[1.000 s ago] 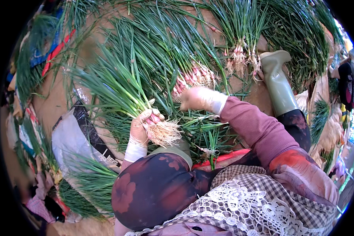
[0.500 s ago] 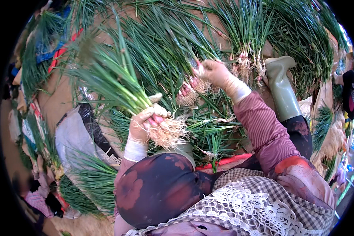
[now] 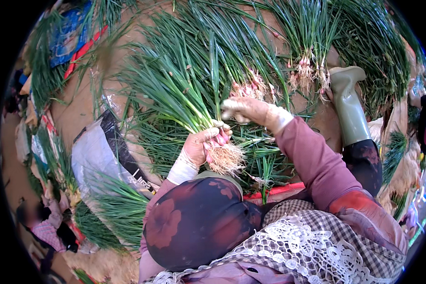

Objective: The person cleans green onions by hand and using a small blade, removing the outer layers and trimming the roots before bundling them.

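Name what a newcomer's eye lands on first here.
The left hand at centre grips a bunch of green onions just above its pale roots. The right hand reaches into the onion heap beyond. A green rubber boot stands at right.

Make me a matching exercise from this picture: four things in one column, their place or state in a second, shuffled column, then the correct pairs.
Things
1. left hand
2. right hand
3. olive-green rubber boot
4. grey and black plastic sheet

Places or states
A. lying on the ground at the picture's left
B. gripping a bunch of green onions just above its pale roots
C. standing at the upper right among the greens
D. stretched over the loose green onions, above the held bunch's roots

Pairs: 1-B, 2-D, 3-C, 4-A
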The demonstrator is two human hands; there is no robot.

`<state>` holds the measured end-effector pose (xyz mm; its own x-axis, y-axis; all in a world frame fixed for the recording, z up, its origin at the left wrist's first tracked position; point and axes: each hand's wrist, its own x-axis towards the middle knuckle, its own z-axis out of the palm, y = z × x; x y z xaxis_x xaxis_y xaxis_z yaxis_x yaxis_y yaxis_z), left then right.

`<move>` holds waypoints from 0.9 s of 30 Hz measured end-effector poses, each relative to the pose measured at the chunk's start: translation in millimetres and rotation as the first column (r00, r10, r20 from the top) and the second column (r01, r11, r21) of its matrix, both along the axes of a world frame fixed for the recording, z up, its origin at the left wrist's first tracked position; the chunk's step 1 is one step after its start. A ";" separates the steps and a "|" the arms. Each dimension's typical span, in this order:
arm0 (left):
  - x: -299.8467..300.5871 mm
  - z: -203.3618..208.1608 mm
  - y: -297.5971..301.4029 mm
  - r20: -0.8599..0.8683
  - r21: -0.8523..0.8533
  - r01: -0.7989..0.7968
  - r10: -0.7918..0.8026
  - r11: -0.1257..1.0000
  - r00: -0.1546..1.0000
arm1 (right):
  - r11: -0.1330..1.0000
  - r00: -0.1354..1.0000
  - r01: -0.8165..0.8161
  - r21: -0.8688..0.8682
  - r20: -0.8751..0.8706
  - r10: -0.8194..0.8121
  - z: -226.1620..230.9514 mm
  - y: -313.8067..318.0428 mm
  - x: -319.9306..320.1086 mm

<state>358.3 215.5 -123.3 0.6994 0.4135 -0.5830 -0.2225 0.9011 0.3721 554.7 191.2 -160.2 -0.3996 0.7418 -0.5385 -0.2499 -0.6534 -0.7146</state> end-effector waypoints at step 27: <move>-3.0 12.8 25.1 0.240 0.189 -0.088 0.041 0.978 0.970 | 0.938 0.191 -0.340 0.071 0.982 -0.005 -55.2 37.7 119.0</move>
<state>355.3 240.6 -110.5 0.7740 0.5523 -0.3096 -0.3798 0.7962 0.4709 673.7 228.9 -215.4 0.1669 0.8846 -0.4354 0.8327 -0.3630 -0.4182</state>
